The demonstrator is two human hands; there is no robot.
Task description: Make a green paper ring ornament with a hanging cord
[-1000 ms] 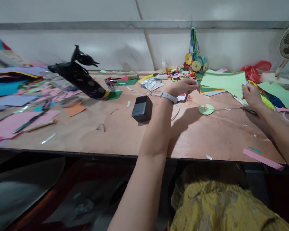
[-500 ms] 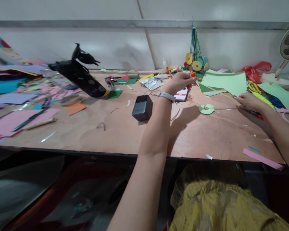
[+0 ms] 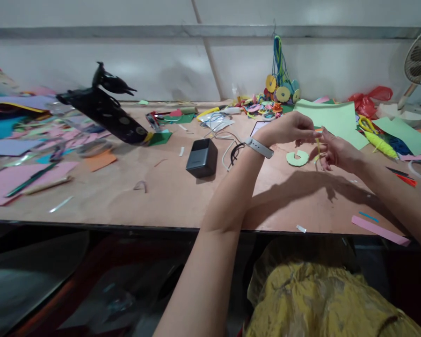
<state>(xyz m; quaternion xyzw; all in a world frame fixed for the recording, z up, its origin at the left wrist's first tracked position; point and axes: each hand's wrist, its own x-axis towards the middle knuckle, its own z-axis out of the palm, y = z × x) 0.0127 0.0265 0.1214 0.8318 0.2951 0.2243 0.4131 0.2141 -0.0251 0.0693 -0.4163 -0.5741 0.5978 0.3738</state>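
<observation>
A: What's on the table point(image 3: 161, 201), biggest first?
B: Green paper sheets point(image 3: 331, 119) at 1 o'clock, black box point(image 3: 201, 157) at 10, green paper ring point(image 3: 297, 158) lying just under the hands.
A: And the hands?
B: Left hand point(image 3: 284, 130) and right hand point(image 3: 335, 152) are raised above the table, fingertips pinched shut on a thin yellow strip point(image 3: 317, 146) btwn them, at 12.
A: How'd it handle?
B: Prob. very light, floppy, tears easy. Pinch near the ends, gently.
A: Anything in the way?
B: Ring's right below; white cable point(image 3: 228, 150) at 10, scraps around.
</observation>
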